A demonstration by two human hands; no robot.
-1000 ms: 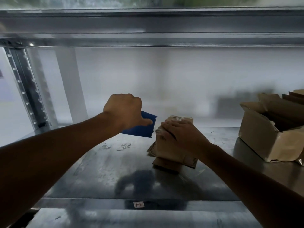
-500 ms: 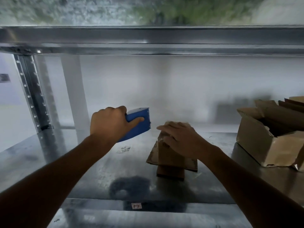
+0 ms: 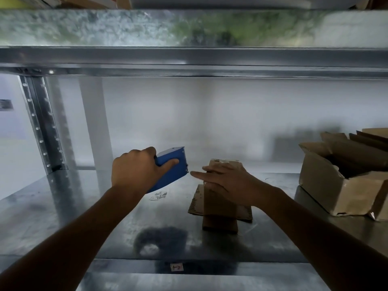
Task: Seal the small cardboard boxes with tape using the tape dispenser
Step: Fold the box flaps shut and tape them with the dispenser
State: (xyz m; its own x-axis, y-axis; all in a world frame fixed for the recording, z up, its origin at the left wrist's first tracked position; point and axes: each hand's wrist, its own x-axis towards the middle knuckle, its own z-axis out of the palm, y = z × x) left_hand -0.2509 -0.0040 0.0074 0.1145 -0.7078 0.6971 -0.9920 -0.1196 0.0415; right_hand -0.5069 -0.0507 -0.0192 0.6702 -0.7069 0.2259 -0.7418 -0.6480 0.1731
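Item count: one small cardboard box (image 3: pixel 218 206), one tape dispenser (image 3: pixel 173 155), two hands, two flat cardboard pieces, one large carton.

The small cardboard box stands upright on the metal shelf (image 3: pixel 105 217), plain brown, taller than wide, with a glossy strip showing on its top face. The right hand (image 3: pixel 228 183) lies flat against its upper part, fingers straight, the index finger reaching past the box's left edge.

Beneath the box lies a flat cardboard sheet (image 3: pixel 196 203) with a notched edge; a second flat piece (image 3: pixel 219 224) protrudes on the box's near side.

Left of the box, held off the shelf and apart from it, is the blue tape dispenser, gripped by the left hand (image 3: pixel 134 169) with fingers curled over it and thumb along its side. Its front edge sits just beside the right index fingertip; contact cannot be confirmed. Pale scraps (image 3: pixel 158 195) lie on the shelf below it.

Well right of the box stands the large carton (image 3: pixel 336 190), flaps open, holding folded cardboard.
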